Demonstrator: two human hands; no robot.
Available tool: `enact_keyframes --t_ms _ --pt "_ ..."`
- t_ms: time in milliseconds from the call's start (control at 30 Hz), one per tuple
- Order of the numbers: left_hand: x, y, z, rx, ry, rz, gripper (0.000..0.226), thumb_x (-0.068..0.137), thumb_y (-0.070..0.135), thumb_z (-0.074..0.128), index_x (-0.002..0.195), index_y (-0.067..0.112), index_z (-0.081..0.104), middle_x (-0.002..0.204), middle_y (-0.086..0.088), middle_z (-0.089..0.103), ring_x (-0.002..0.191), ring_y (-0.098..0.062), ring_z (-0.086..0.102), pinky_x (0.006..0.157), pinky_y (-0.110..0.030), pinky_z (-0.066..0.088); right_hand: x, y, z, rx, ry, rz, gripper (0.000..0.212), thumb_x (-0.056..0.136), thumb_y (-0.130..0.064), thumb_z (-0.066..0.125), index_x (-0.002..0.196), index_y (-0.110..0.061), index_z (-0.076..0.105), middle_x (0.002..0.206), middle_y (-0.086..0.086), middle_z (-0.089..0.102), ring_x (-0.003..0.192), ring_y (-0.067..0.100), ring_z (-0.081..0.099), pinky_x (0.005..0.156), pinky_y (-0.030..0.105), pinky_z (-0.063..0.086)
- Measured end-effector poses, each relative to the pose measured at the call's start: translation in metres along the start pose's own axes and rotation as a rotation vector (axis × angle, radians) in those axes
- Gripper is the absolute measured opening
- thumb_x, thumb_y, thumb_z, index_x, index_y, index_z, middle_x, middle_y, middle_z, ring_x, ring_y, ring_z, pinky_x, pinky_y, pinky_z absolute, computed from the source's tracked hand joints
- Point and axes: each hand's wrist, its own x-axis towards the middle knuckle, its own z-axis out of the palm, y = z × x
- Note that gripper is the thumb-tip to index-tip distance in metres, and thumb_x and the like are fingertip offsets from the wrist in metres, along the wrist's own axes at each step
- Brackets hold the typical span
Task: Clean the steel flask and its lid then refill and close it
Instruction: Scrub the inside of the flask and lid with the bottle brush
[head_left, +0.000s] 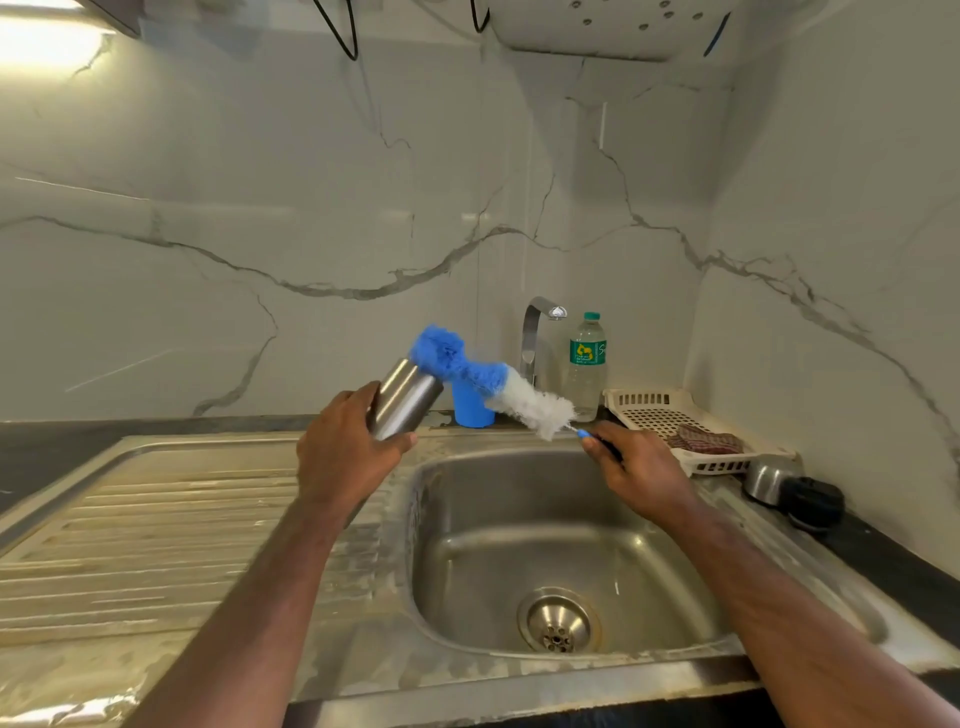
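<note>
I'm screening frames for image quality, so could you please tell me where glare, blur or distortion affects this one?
Head view: blown-out glare top left; the brush bristles smear with motion blur; wide-angle bending curves the sink edges; the flask stays fairly sharp.

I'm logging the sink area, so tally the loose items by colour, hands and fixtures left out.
Steel: 2, the flask held by the left hand and the lid on the counter.
Blue: 2, the bottle brush gripped by the right hand and the cup.
Clear: 1, the water bottle.
White: 1, the tray.
Red-brown: 1, the cloth.
Total: 7
</note>
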Motion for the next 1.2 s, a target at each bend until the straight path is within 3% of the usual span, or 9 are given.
enact_keyframes --t_ms 100,267,433,567,667,800,967,1100,1200 --pt "-0.005 0.010 0.008 0.009 -0.032 0.061 0.080 0.073 0.049 0.083 0.142 0.023 0.050 0.118 0.001 0.062 0.099 -0.020 0.060 0.084 -0.038 0.048 0.006 -0.007 0.009 0.003 -0.004 -0.010 0.020 0.103 -0.039 0.051 0.084 -0.033 0.052 0.064 -0.014 0.051 0.058 0.005 0.051 0.053 0.030 0.034" --pt "0.002 0.000 -0.003 -0.083 0.037 -0.046 0.080 0.076 0.045 0.084 0.144 0.020 0.050 0.119 -0.004 0.062 0.095 -0.012 0.046 0.082 -0.033 0.040 -0.004 0.012 -0.009 -0.012 0.022 -0.002 0.027 0.101 -0.040 0.051 0.099 -0.021 0.070 0.065 -0.015 0.056 0.060 0.002 0.053 0.054 0.028 0.034" --pt "-0.007 0.013 0.007 -0.106 -0.069 0.052 0.080 0.074 0.045 0.085 0.143 0.024 0.051 0.119 0.002 0.062 0.099 -0.016 0.057 0.082 -0.033 0.045 0.006 -0.006 0.010 0.032 -0.011 0.019 0.019 0.103 -0.043 0.049 0.086 -0.035 0.054 0.067 -0.012 0.055 0.061 0.007 0.053 0.054 0.030 0.040" --pt "0.001 0.011 0.003 -0.485 -0.081 -0.062 0.065 0.077 0.033 0.086 0.135 0.023 0.059 0.112 0.007 0.065 0.096 -0.017 0.066 0.079 -0.034 0.053 0.003 0.007 0.002 0.147 0.008 0.000 0.033 0.100 -0.046 0.048 0.086 -0.019 0.063 0.066 -0.006 0.058 0.059 0.010 0.053 0.055 0.026 0.038" --pt "0.004 0.001 -0.001 -0.826 -0.170 -0.185 0.056 0.079 0.026 0.085 0.131 0.022 0.064 0.111 0.003 0.074 0.099 -0.020 0.071 0.086 -0.041 0.058 -0.002 0.010 -0.005 0.226 -0.008 0.008 0.023 0.100 -0.040 0.052 0.090 -0.025 0.067 0.069 -0.009 0.061 0.065 0.003 0.055 0.057 0.013 0.035" --pt "-0.003 0.006 0.008 -0.960 -0.286 -0.174 0.067 0.066 0.039 0.085 0.128 0.020 0.067 0.111 -0.001 0.075 0.100 -0.018 0.072 0.085 -0.037 0.057 0.005 -0.003 0.010 0.350 -0.086 0.071 0.030 0.103 -0.037 0.051 0.077 -0.025 0.059 0.068 -0.008 0.055 0.064 0.008 0.049 0.063 0.031 0.040" --pt "-0.002 0.004 0.004 -1.141 -0.217 -0.258 0.031 0.088 0.016 0.072 0.119 0.020 0.069 0.098 0.004 0.075 0.088 -0.012 0.071 0.071 -0.034 0.053 -0.001 0.005 0.004 0.425 -0.116 0.123 0.034 0.104 -0.034 0.054 0.071 -0.025 0.060 0.064 -0.013 0.054 0.064 0.007 0.048 0.064 0.033 0.040" --pt "-0.004 0.004 0.004 -1.138 -0.287 -0.190 0.043 0.077 0.026 0.083 0.118 0.024 0.070 0.105 0.000 0.075 0.093 -0.016 0.071 0.070 -0.031 0.056 -0.001 -0.009 0.006 0.545 -0.185 0.185 0.033 0.106 -0.024 0.051 0.076 -0.013 0.061 0.058 -0.013 0.048 0.057 0.003 0.042 0.056 0.020 0.035" --pt "-0.008 0.008 0.010 -1.078 -0.294 -0.110 0.055 0.068 0.036 0.084 0.120 0.025 0.070 0.111 -0.004 0.075 0.101 -0.021 0.071 0.082 -0.035 0.058 0.003 -0.018 0.008 0.723 -0.222 0.309 0.034 0.108 -0.022 0.045 0.079 -0.009 0.057 0.057 -0.007 0.037 0.048 0.004 0.031 0.044 0.016 0.026"
